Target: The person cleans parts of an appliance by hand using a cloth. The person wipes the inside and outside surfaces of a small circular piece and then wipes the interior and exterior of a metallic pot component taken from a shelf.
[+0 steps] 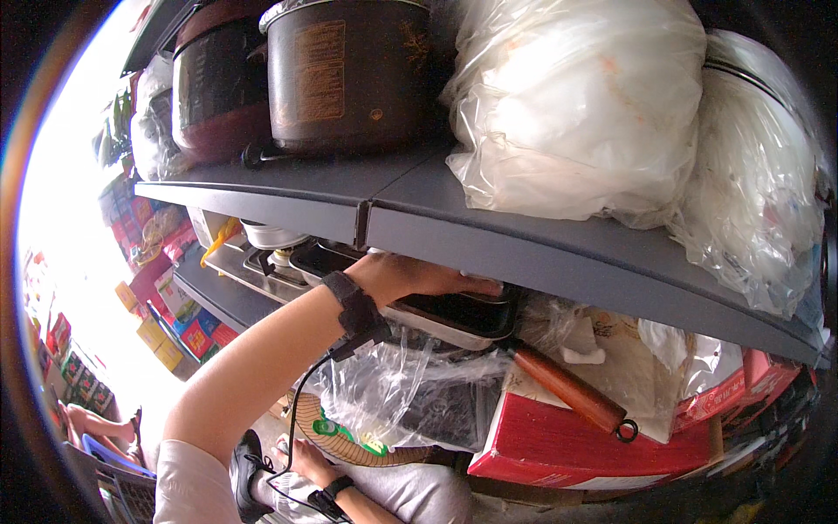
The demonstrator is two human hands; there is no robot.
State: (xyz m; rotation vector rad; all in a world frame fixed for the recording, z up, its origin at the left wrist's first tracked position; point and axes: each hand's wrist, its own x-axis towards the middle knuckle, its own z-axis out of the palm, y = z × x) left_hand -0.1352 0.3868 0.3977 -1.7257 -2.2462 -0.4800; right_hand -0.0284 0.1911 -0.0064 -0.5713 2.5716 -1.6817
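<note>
My left hand [419, 278] reaches under the front edge of the dark grey upper shelf [524, 252], over dark rectangular metal trays [458, 314] on the level below. A sliver of something white shows at its fingertips, which the shelf edge partly covers; whether it grips anything is unclear. A black strap with a cable circles that wrist. Low down, beside my knee and a black shoe [245, 478], is my right hand [308, 462]. Its fingers are curled near a small pale thing, too small to make out. A brown wooden handle [569, 386] with a hanging ring juts out right of the trays.
Overhead stand a dark pot [347, 78], a dark cooker-like appliance [216, 105] and large plastic-wrapped bundles [576, 111]. Below are clear plastic wrapping [393, 386] and a red box [589, 445]. Another person's leg [108, 426] shows at far left, near stacked boxes [157, 340].
</note>
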